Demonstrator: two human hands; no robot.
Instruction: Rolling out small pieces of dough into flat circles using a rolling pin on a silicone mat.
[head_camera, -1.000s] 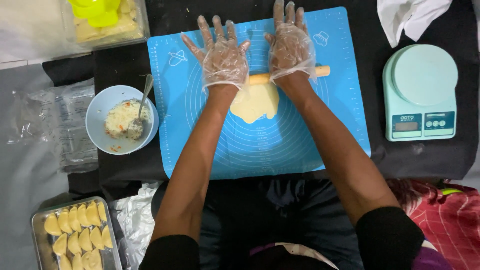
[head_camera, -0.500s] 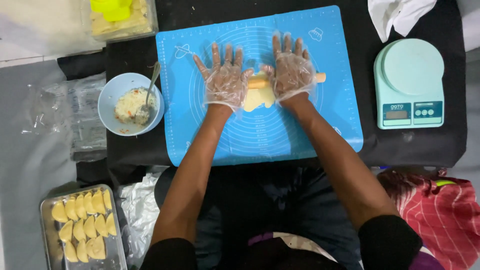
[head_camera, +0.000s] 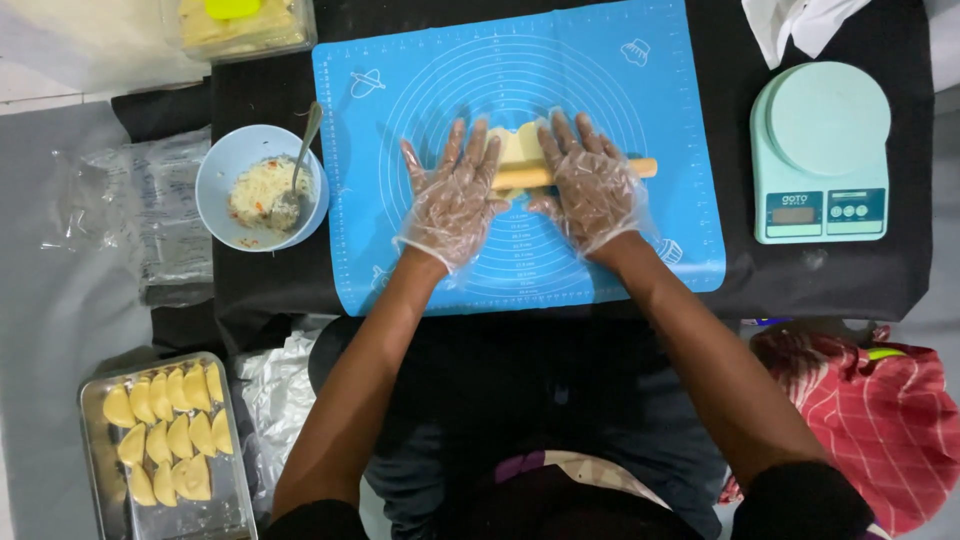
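Black-draped table with blue mat (head_camera: 640, 90): wooden rolling pin (head_camera: 600, 170) lies crosswise under both flat, open gloved grips, left hand (head_camera: 455, 200) and right hand (head_camera: 592, 185), with dough (head_camera: 518, 145) just beyond the fingertips.

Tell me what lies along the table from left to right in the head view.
Clear plastic bag → blue bowl → left hand → right hand → mint kitchen scale.
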